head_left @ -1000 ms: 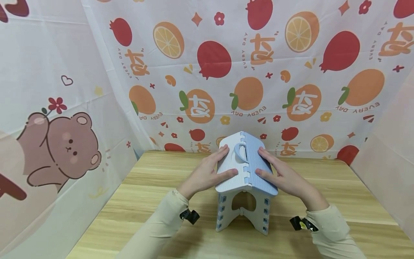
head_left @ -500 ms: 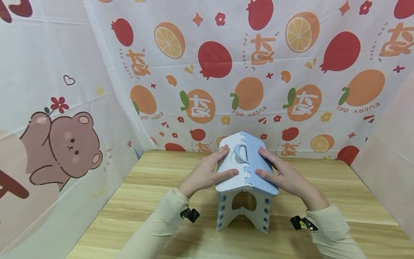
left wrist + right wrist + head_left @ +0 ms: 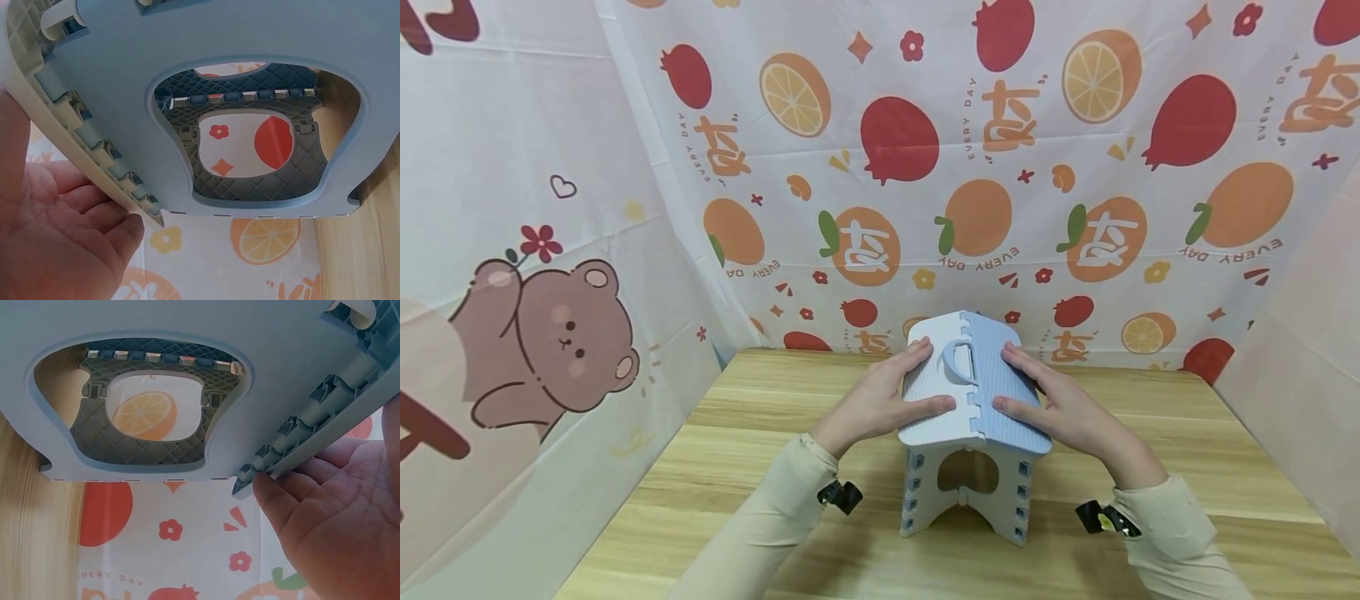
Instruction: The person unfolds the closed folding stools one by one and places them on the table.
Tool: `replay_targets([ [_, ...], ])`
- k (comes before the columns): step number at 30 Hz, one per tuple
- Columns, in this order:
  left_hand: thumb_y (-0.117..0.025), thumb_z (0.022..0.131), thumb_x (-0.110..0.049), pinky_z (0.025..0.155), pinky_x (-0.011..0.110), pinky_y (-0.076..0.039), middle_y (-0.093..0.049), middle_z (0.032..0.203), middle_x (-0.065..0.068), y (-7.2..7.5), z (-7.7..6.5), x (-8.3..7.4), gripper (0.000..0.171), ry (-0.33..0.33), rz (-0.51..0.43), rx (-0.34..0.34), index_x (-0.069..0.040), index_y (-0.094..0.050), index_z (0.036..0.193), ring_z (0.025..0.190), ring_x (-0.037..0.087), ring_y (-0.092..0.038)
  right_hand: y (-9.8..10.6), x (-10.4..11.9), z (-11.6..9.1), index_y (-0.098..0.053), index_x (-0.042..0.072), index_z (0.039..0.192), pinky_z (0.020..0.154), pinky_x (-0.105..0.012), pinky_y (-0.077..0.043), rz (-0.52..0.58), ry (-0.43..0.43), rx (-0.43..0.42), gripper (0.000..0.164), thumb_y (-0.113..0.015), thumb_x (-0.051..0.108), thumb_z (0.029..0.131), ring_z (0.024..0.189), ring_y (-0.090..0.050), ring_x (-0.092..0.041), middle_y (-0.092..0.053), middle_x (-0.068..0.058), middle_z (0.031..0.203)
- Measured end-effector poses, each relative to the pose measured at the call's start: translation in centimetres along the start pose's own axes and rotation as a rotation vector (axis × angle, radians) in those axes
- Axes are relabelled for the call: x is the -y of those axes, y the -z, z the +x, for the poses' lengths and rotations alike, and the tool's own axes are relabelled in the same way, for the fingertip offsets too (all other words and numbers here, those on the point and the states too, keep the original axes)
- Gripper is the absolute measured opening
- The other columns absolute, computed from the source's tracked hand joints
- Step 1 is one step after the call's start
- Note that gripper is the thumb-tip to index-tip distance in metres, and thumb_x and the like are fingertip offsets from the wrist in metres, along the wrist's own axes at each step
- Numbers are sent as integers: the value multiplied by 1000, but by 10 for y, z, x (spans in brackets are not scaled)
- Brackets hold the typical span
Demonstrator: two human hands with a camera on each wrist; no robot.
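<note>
A partly folded step stool stands upright on the table in the head view. Its top is bent like a roof, with a white panel (image 3: 925,429) on the left and a light blue panel (image 3: 992,354) on the right. A blue carry handle (image 3: 950,364) rises by the central hinge. My left hand (image 3: 876,406) lies with spread, fairly straight fingers on the white half. On the blue half, my right hand (image 3: 1067,408) presses the same way. Both wrist views show pale blue side legs (image 3: 250,37) with rounded cutouts, and the hands (image 3: 340,509) against the panels' outer faces.
The stool's feet rest on a wooden table (image 3: 700,492). A fruit-print curtain (image 3: 820,167) hangs behind it, and another with a bear print (image 3: 572,342) closes the left side. A pale sheet (image 3: 1300,350) stands at the right.
The stool has spread slightly: its top ridge has sunk a little and the blue panel's outer edge has moved right. My right hand has shifted slightly with it; the left hand barely moved.
</note>
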State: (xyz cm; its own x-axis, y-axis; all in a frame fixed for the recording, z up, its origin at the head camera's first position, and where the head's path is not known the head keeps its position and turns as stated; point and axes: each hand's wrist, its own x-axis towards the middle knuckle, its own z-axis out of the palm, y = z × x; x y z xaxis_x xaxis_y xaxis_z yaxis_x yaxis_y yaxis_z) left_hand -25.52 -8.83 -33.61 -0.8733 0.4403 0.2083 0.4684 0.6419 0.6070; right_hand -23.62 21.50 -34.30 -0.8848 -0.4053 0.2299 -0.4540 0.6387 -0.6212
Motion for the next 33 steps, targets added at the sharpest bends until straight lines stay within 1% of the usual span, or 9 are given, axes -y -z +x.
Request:
replay_targets([
  [5,-80,89,-60,132,56,-32,-34,176,0,0,0,-1,95,8,14,-12,-18,-43,166,164,28,-33,0,1,0,-37,12,168,125,-77,-26,-7,1,1,82,-74,44,101,163,-23,-50,-27,-18,177],
  [12,-83,87,-61,130,53,-37,-39,174,1,-1,-2,-2,96,7,38,-38,-17,-47,163,161,28,-38,0,1,0,-39,12,167,125,-77,-25,-18,-5,3,82,-74,45,100,163,-22,-50,-27,-17,177],
  [21,-85,83,-65,130,51,-37,-42,171,4,3,-1,-10,98,11,98,-33,-15,-51,161,161,26,-39,5,7,0,-46,12,164,123,-78,-30,-46,-13,7,84,-79,47,95,162,-26,-49,-32,-15,176],
  [29,-85,83,-65,131,51,-37,-41,172,3,4,-4,-13,99,43,103,-17,-16,-50,161,161,28,-37,5,8,-1,-47,11,163,122,-78,-31,-49,-3,13,83,-80,46,95,162,-27,-49,-33,-15,176],
  [33,-85,83,-65,130,50,-38,-42,171,3,3,-6,-15,98,34,118,-27,-16,-51,161,161,27,-39,5,7,-3,-47,12,163,122,-79,-30,-50,-2,11,83,-79,47,95,162,-27,-48,-33,-15,176],
])
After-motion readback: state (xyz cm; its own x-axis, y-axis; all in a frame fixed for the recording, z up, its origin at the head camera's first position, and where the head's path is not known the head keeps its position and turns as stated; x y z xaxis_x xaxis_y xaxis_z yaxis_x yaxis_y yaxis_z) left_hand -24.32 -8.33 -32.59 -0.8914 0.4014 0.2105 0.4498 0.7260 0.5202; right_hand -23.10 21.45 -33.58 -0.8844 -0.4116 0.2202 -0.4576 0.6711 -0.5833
